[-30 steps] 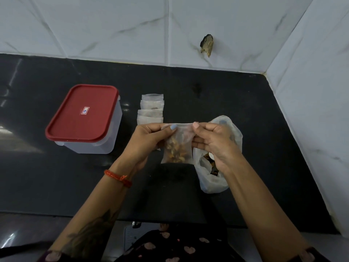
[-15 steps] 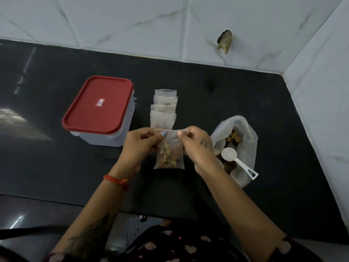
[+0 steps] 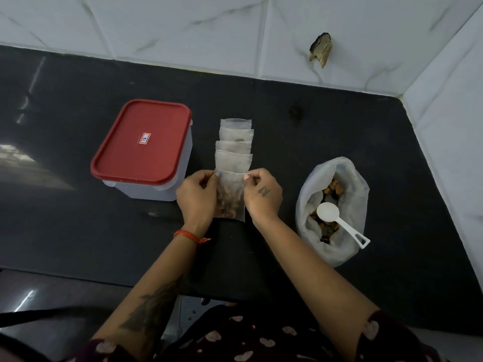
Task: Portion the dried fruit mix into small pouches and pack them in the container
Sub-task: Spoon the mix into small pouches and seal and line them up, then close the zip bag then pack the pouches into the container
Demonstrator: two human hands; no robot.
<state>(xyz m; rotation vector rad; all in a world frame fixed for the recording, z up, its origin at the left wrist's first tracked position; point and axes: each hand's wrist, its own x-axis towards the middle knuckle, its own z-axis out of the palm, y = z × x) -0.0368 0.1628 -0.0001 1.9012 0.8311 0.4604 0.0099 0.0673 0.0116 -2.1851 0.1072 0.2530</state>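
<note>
I see the black tabletop (image 3: 78, 231), a red-lidded container (image 3: 142, 148) left of my hands, and the fruit bag (image 3: 332, 212) with its scoop (image 3: 339, 223) to their right. Left hand (image 3: 196, 197) and right hand (image 3: 262, 195) pinch the filled pouch (image 3: 231, 197) at its top corners, just before four stacked pouches (image 3: 234, 148).

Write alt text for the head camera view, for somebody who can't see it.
Two hands, the left hand and right hand, pinch the top corners of a small pouch of dried fruit over a black counter. Beyond it lies a row of pouches, left a red-lidded container, right an open bag holding a white scoop.
</note>
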